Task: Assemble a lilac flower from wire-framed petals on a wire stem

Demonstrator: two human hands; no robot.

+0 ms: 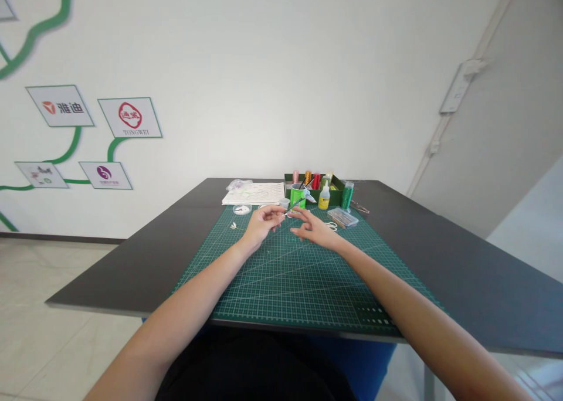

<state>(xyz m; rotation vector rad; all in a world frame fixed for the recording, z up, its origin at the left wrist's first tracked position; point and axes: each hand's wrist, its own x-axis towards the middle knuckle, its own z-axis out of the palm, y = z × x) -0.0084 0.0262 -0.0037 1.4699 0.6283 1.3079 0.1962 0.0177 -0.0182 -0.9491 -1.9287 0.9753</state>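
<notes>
Above the green cutting mat [281, 284] my left hand [263, 224] is closed in a pinch, thumb against forefinger. A thin dark green stick [295, 204] slants up to the right from its fingertips, with a tiny white piece beside it, too small to name. My right hand [315, 230] comes in from the other side, fingers apart and forefinger close to the stick; whether it touches cannot be seen. On the mat left of my hands lies a small white flower-like piece [233, 226] with a thin stem. White-handled scissors [331, 226] lie partly behind my right hand.
Farther back are a shallow dish [241, 209], white sheets [255, 192], a bright green can [298, 194], a yellow-labelled glue bottle [324, 197] and a dark green box [336, 194] with thread spools. A clear case [342, 217] and pliers [359, 207] lie right, on the black table [176, 237].
</notes>
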